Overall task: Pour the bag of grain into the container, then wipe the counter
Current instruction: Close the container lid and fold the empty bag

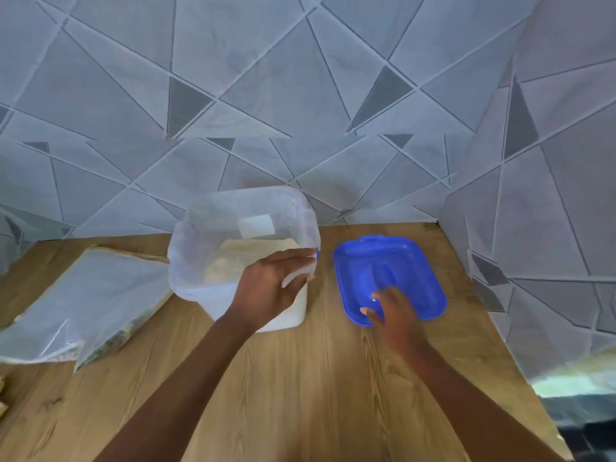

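While left hand steadies container, right hand touches lid

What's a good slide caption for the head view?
Left hand steadies open container; right hand touches blue lid.
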Action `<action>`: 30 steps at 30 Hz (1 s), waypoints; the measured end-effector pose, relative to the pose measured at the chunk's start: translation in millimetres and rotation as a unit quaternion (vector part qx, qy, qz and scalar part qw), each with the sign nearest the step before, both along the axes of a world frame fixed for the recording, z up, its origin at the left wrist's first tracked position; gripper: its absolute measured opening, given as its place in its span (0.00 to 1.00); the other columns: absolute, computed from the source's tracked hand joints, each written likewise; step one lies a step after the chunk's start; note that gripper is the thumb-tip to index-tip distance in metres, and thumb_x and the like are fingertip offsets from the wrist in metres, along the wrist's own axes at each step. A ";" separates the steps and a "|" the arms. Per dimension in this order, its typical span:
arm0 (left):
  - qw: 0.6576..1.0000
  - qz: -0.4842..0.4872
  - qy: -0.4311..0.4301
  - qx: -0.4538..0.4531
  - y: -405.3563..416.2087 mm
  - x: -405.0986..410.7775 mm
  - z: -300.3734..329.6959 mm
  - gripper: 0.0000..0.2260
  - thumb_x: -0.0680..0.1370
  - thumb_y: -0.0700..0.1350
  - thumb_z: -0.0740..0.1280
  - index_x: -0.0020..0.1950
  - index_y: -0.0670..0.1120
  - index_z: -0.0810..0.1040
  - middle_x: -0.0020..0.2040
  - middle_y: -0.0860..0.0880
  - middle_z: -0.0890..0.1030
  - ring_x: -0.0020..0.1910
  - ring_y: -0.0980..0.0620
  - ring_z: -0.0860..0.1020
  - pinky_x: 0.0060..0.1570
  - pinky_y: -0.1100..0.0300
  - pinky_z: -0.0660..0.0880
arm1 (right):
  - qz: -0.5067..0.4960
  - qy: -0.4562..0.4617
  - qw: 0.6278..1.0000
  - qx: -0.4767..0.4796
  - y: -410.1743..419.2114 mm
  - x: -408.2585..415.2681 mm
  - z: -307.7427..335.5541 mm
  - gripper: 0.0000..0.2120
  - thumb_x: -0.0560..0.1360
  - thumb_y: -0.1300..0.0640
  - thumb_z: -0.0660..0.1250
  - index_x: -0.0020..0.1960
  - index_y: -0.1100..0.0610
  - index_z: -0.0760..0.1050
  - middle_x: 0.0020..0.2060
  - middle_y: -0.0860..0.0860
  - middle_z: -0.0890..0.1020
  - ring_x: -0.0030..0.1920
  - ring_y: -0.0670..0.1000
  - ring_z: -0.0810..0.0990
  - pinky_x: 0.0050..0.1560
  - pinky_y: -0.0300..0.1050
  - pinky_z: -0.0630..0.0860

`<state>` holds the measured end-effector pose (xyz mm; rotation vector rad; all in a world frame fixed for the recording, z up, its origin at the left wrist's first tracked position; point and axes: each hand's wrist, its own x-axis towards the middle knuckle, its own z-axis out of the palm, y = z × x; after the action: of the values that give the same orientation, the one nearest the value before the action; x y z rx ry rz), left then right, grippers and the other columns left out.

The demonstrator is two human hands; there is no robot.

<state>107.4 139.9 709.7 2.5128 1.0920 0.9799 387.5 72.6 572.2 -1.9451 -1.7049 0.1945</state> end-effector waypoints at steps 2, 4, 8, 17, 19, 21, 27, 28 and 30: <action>1.000 0.003 -0.007 0.003 -0.7 0.9 1.4 0.13 0.77 0.47 0.74 0.61 0.55 0.84 0.64 0.61 0.81 0.60 0.59 0.81 0.48 0.55 0.83 | 0.017 -0.104 0.989 -0.104 -11.0 7.7 -26.5 0.23 0.65 0.41 0.76 0.54 0.52 0.79 0.51 0.54 0.80 0.51 0.60 0.82 0.46 0.55 0.80; 1.000 0.004 0.002 0.013 -2.6 2.2 2.9 0.13 0.77 0.47 0.74 0.61 0.54 0.84 0.64 0.60 0.81 0.59 0.60 0.81 0.48 0.56 0.83 | 0.019 -0.180 0.973 -0.140 -16.7 11.9 -42.2 0.23 0.58 0.46 0.82 0.50 0.53 0.82 0.47 0.53 0.81 0.46 0.58 0.83 0.41 0.54 0.80; 0.999 0.005 0.018 0.026 -2.9 1.6 1.4 0.13 0.79 0.52 0.71 0.63 0.53 0.84 0.65 0.60 0.81 0.61 0.61 0.81 0.50 0.56 0.82 | 0.001 -0.270 0.960 -0.070 -15.4 16.5 -50.2 0.12 0.60 0.64 0.75 0.43 0.59 0.81 0.38 0.56 0.79 0.38 0.61 0.81 0.38 0.55 0.79; 0.999 -0.007 -0.019 -0.036 4.6 -0.1 5.1 0.16 0.76 0.51 0.75 0.63 0.53 0.83 0.63 0.61 0.81 0.62 0.61 0.80 0.56 0.52 0.81 | -0.031 -0.229 0.964 0.130 35.4 16.6 48.1 0.09 0.68 0.70 0.73 0.47 0.65 0.78 0.39 0.58 0.77 0.36 0.59 0.79 0.34 0.49 0.76; 0.995 0.001 -0.064 -0.077 4.5 1.3 8.0 0.16 0.75 0.49 0.76 0.62 0.54 0.83 0.61 0.61 0.82 0.60 0.62 0.80 0.56 0.53 0.82 | -0.022 -0.184 0.963 0.194 38.7 10.4 81.4 0.10 0.69 0.71 0.74 0.48 0.65 0.78 0.41 0.58 0.78 0.37 0.58 0.79 0.36 0.48 0.76; 0.981 0.017 -0.147 -0.128 7.2 2.4 14.7 0.15 0.76 0.45 0.76 0.62 0.52 0.83 0.60 0.59 0.83 0.60 0.60 0.80 0.56 0.55 0.82 | 0.003 -0.143 0.956 0.255 40.4 -1.1 114.6 0.10 0.70 0.72 0.72 0.50 0.65 0.77 0.43 0.58 0.78 0.40 0.59 0.79 0.39 0.48 0.76; 0.921 0.124 -0.319 -0.185 45.5 -13.0 54.7 0.25 0.77 0.44 0.74 0.72 0.52 0.72 0.69 0.56 0.76 0.67 0.56 0.75 0.56 0.64 0.80 | 0.103 -0.054 0.923 0.367 38.8 -43.2 205.3 0.06 0.74 0.74 0.68 0.50 0.68 0.80 0.45 0.58 0.81 0.45 0.50 0.78 0.55 0.25 0.67; 0.911 0.122 -0.336 -0.205 53.8 -19.5 63.3 0.29 0.76 0.44 0.75 0.74 0.53 0.69 0.73 0.56 0.72 0.70 0.55 0.72 0.58 0.63 0.79 | 0.119 -0.029 0.921 0.370 39.4 -50.8 217.5 0.06 0.75 0.74 0.68 0.50 0.68 0.80 0.45 0.58 0.81 0.46 0.45 0.76 0.56 0.23 0.64; 0.900 0.099 -0.355 -0.233 68.8 -37.3 77.4 0.38 0.73 0.46 0.78 0.77 0.57 0.62 0.77 0.59 0.65 0.75 0.55 0.67 0.68 0.53 0.74 | 0.154 0.032 0.917 0.366 42.7 -64.6 237.1 0.05 0.74 0.75 0.69 0.48 0.67 0.79 0.43 0.53 0.78 0.44 0.37 0.71 0.51 0.22 0.65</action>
<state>70.1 208.6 787.2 1.4888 1.1561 1.3397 323.0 115.4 809.2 -1.1097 -1.7002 -0.2417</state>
